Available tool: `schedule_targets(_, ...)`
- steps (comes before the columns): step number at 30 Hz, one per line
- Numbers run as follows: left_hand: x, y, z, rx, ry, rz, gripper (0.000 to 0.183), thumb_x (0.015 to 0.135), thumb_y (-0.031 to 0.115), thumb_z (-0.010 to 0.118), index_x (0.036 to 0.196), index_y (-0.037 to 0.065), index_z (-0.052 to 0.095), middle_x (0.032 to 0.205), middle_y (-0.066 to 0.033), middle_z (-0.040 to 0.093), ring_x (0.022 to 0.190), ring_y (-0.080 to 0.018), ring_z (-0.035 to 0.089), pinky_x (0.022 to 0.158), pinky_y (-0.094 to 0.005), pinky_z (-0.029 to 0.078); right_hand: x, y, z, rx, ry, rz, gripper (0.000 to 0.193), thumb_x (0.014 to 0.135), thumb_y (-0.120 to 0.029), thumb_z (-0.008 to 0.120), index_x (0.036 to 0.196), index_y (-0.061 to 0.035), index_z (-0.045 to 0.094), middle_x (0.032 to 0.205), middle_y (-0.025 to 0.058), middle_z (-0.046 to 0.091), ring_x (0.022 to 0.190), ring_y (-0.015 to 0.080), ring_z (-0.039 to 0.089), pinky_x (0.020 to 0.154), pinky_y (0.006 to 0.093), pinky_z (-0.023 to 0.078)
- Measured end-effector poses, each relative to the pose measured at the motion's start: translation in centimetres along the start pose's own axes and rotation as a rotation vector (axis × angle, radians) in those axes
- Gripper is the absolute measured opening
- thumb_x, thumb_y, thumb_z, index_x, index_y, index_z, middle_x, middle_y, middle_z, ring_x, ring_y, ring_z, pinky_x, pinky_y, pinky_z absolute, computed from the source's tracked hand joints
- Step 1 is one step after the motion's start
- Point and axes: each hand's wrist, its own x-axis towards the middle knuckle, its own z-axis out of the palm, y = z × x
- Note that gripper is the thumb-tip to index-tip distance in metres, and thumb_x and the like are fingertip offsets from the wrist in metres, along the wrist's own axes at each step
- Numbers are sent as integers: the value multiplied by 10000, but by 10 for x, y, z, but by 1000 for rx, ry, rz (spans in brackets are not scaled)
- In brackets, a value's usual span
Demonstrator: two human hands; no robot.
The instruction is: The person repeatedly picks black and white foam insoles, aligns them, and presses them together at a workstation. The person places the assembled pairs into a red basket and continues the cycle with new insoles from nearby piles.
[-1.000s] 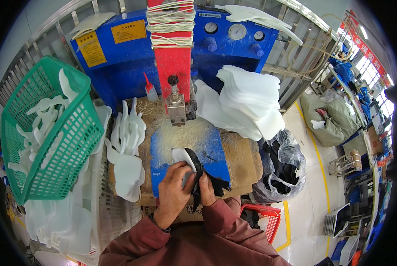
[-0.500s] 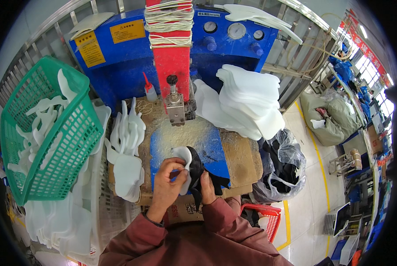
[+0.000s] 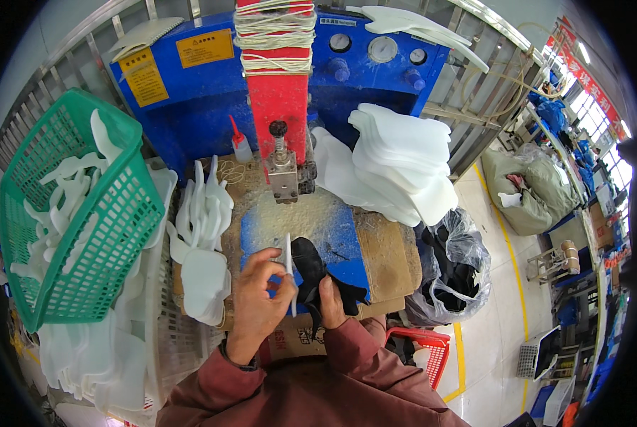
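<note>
My left hand (image 3: 256, 302) pinches a thin white foam-like piece (image 3: 288, 272), turned nearly edge-on to me. Right beside it, my right hand (image 3: 331, 304) grips a limp black fabric piece (image 3: 310, 265) whose lower end hangs down. The white piece stands against or just left of the fabric; whether they touch is unclear. Both hands are over the near part of a blue board (image 3: 347, 242), dusted with pale residue. Beyond them the metal nozzle head (image 3: 285, 181) of a machine hangs from a red arm (image 3: 277, 92).
Stacked white shaped pieces (image 3: 400, 160) stand at the right, others (image 3: 203, 277) at the left. A green basket (image 3: 112, 263) of white offcuts is at far left. A plastic bag (image 3: 475, 285) with black pieces and a red basket (image 3: 439, 349) lie right. A glue bottle (image 3: 241, 148) stands behind.
My left hand has turned the white piece from showing its curved face to nearly edge-on and drawn it slightly left, off the black fabric. My right hand has barely moved.
</note>
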Motion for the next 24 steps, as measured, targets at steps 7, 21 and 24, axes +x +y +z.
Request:
schedule_targets(7,-2,-2,9,141,-29,-13,111,823,-26,724,890,11,644,1265,-158,665,897,-281,732,620,-322,605,4,11,4,-61,-1,-154,785,1097,-556,332,1612,36,329,1657,187,366,1510,263,366,1213,384,300)
schedule_targets(21,-6,-10,25,164,-38,73,161,822,-43,758,918,12,640,1306,-153,642,935,-300,722,600,-321,602,-4,31,-5,-129,47,-10,766,1088,-578,350,1514,50,449,1499,185,512,1411,286,460,1186,411,334)
schedule_targets(24,-5,-10,27,182,-2,106,185,805,-13,774,901,56,631,1263,-129,654,790,-294,708,611,-365,557,-5,32,-7,-140,31,4,765,1088,-576,349,1513,53,447,1497,187,511,1409,292,463,1185,409,336)
